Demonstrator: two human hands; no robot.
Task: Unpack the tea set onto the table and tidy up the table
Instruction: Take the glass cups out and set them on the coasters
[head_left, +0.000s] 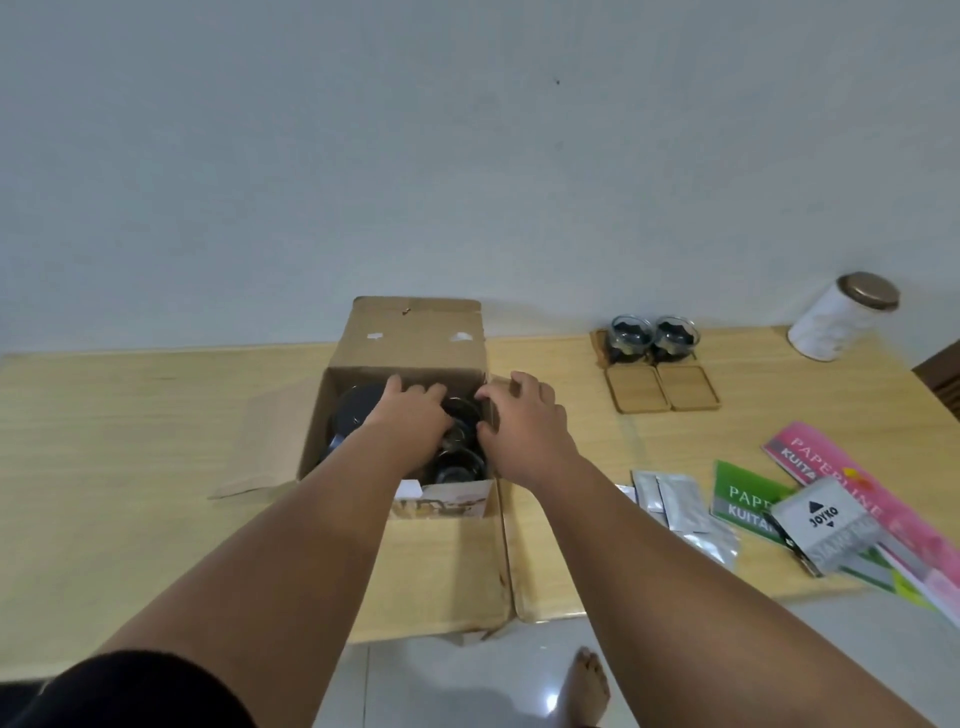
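Observation:
An open cardboard box (415, 338) stands on the wooden table (130, 415). Inside it are a dark teapot (353, 415) on the left and glass cups (460, 465) on the right. My left hand (410, 415) reaches into the box, its fingers curled down over the far glass cup (462, 408). My right hand (524, 421) comes in from the right wall of the box, with fingers and thumb curled at the same cup. Two glass cups (631, 335) (675, 335) stand on wooden coasters at the back right. In front of them lie two bare coasters (636, 389) (688, 387).
A white canister with a bronze lid (841, 317) stands at the far right. Silver sachets (680, 506), a green booklet (743, 499), a pink booklet (831, 462) and a grey Joyko box (826, 519) lie near the right front edge. The box flaps lie spread on the table. A bare foot (587, 686) is on the tiled floor.

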